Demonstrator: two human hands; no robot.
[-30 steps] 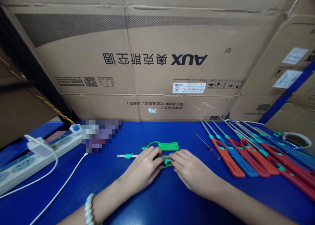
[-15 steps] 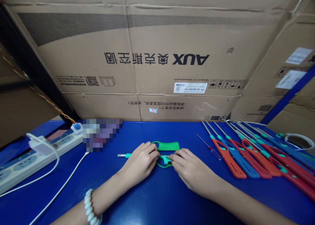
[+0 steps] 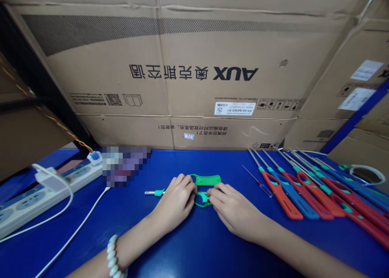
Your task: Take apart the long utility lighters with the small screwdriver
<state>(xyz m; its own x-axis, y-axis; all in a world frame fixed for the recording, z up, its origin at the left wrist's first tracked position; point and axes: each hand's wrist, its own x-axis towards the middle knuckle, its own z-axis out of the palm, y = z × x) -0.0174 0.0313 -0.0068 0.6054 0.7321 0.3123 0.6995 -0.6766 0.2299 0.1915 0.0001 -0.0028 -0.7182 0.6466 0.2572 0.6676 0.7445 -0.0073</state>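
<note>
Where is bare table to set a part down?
Bare table shows on the near side of the left hand and right hand, and between the bracelet and white cable. A smaller patch lies between the green shell and screwdriver. It's crowded at right with lighters, at far left with the power strip.

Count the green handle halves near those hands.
2: one green half lies farther back; the other half, nearer, sits between the left hand and right hand, partly covered. More could be hidden underneath.
</note>
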